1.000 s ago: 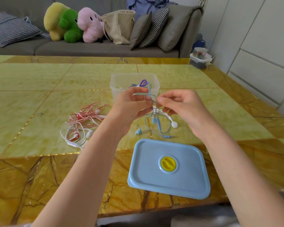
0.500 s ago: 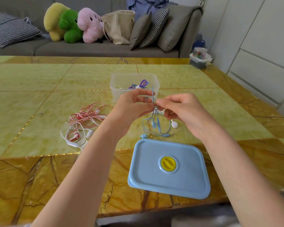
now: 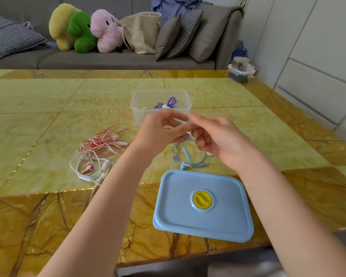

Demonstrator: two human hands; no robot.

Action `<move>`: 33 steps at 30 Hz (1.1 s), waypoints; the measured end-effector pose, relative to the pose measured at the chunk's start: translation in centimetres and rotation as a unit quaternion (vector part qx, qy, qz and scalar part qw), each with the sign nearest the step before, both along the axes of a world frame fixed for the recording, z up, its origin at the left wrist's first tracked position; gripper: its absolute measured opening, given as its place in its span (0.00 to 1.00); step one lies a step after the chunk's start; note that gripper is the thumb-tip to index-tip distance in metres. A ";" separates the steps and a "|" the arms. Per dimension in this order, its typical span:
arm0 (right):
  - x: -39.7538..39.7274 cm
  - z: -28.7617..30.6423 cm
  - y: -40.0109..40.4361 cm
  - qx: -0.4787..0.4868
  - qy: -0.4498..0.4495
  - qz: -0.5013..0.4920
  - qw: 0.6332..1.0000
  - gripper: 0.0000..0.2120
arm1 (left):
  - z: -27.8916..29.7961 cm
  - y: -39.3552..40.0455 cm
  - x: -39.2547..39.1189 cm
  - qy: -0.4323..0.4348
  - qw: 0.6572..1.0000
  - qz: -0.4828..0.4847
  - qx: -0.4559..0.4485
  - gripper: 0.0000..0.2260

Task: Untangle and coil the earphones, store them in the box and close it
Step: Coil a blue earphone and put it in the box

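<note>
both hands [image 3: 190,134] grip blue earphones [image 3: 185,154] | above lid [image 3: 203,204] far edge

My left hand [image 3: 160,130] and right hand [image 3: 222,140] are bare; both forearms bare too, no sleeves, rings or watch.

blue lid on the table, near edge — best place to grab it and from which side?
Likely the right short edge of the blue lid, from the right. It lies flat with a raised rim and rounded corners, and nothing sits beside that edge. The yellow knob looks too recessed to pinch. Both the left hand and right hand are pinching the blue earphones, so one must let go first.
</note>
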State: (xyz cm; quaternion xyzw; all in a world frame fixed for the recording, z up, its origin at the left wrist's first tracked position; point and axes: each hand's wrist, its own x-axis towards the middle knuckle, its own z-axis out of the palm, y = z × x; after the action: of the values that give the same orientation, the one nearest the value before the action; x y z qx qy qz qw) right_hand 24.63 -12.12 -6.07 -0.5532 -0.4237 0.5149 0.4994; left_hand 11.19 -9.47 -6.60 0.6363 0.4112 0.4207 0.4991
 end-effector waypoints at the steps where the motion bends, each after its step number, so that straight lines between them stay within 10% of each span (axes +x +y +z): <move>1: 0.0 0.0 0.0 0.001 -0.012 -0.004 1.000 0.09 | 0.0 0.0 0.0 0.015 1.000 -0.013 0.009 0.07; 8: 0.5 0.1 0.0 0.030 -0.062 -0.069 0.995 0.09 | -0.1 0.2 -0.4 0.017 1.000 0.005 0.007 0.08; 14: 0.9 0.0 0.0 0.029 -0.052 -0.116 0.992 0.08 | 0.6 0.4 -0.8 -0.234 0.967 0.037 -0.091 0.10; 20: 1.4 0.6 0.2 0.022 0.229 -0.181 0.956 0.10 | -0.5 0.6 -0.3 0.065 0.980 0.164 0.095 0.15; 23: 2.4 0.4 0.4 0.017 0.340 -0.205 0.918 0.11 | -1.0 0.7 -0.4 0.036 0.982 0.185 0.027 0.12; 33: 1.9 0.4 0.5 0.083 0.081 -0.159 0.980 0.13 | 0.0 0.7 -0.5 -0.087 0.974 0.108 -0.180 0.17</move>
State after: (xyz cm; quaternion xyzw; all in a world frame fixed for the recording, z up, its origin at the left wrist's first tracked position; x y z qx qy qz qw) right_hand 26.55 -11.60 -5.63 -0.5264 -0.3295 0.4354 0.6518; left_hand 10.70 -8.72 -6.57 0.4490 0.5015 0.4451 0.5905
